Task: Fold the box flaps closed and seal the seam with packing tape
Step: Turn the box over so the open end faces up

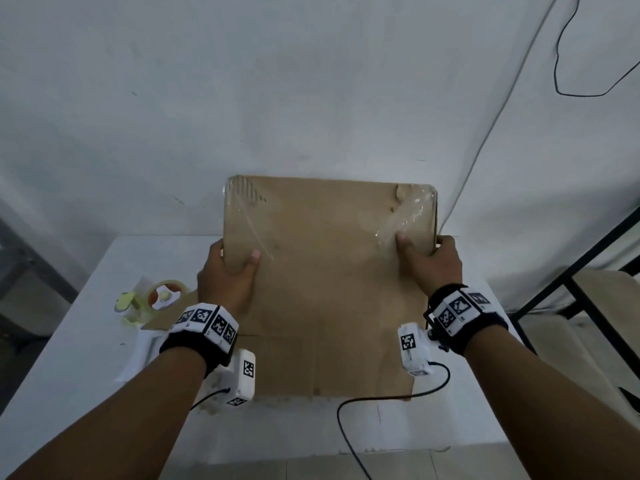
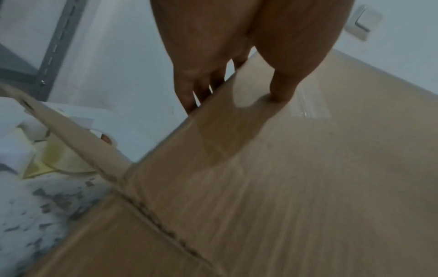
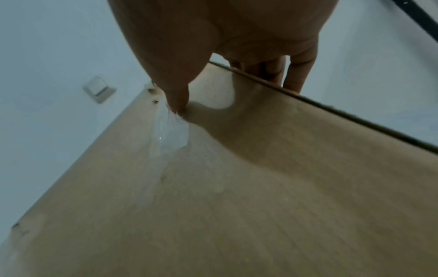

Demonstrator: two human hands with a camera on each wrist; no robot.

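Both hands are gripping a large cardboard flap (image 1: 325,271) by its side edges, thumbs on its face: left hand (image 1: 227,275), right hand (image 1: 434,263). The box is sitting on the white desk (image 1: 79,368), tape roll (image 1: 166,294) lying beside it. No readable printing is showing.

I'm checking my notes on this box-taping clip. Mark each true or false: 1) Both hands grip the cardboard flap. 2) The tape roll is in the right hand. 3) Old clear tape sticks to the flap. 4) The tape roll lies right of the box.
1) True: the left hand and right hand grip the cardboard flap at its side edges.
2) False: the tape roll lies on the table.
3) True: old clear tape near the right thumb.
4) False: it lies left.
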